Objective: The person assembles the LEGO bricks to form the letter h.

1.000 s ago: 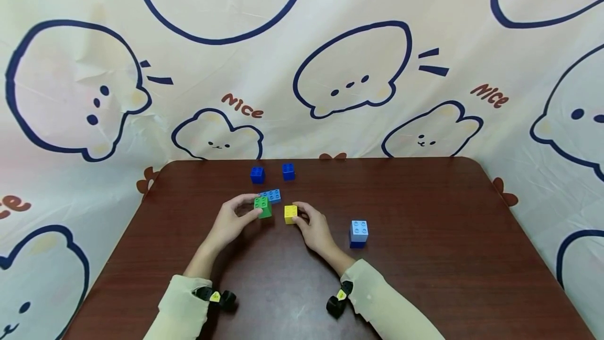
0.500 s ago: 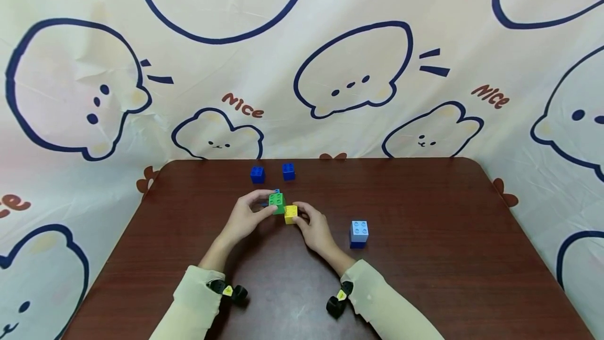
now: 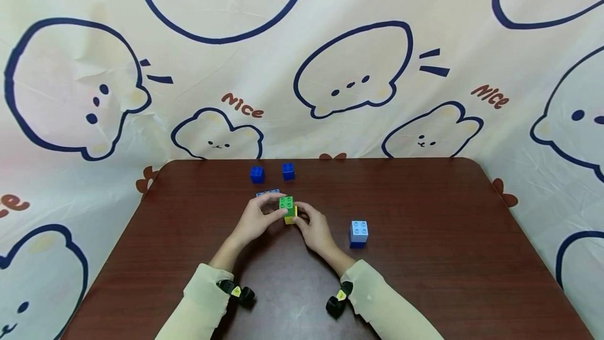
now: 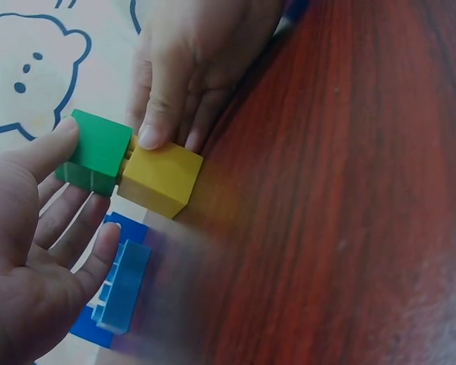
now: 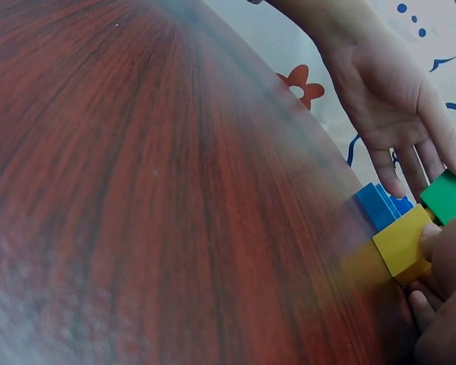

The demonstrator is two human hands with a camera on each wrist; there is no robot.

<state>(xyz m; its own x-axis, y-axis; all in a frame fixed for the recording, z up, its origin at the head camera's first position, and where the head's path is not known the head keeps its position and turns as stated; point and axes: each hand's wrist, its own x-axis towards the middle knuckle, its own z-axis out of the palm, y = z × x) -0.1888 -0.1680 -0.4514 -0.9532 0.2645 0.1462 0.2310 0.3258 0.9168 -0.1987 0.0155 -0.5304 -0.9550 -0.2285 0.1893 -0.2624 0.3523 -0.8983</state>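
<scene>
My left hand (image 3: 255, 221) pinches a green toy building brick (image 3: 286, 203) between thumb and fingers. Right below it is a yellow brick (image 3: 289, 220), gripped at its side by my right hand (image 3: 315, 229). In the left wrist view, yellow studs show in a narrow gap between the green brick (image 4: 99, 152) and the yellow brick (image 4: 161, 176), so they are lined up but not flush. A light blue brick (image 3: 267, 192) lies behind my left hand, partly hidden by it in the head view.
Two dark blue bricks (image 3: 257, 174) (image 3: 288, 171) stand near the far edge of the brown table (image 3: 415, 198). To the right of my right hand stands a stack with a light blue brick (image 3: 359, 231) on a dark blue brick (image 3: 357, 244). A patterned cloth (image 3: 349, 135) hangs behind.
My left hand has carried the green brick rightward, from beside the yellow brick to on top of it. The light blue brick behind is partly covered differently. My right hand has stayed in place.
</scene>
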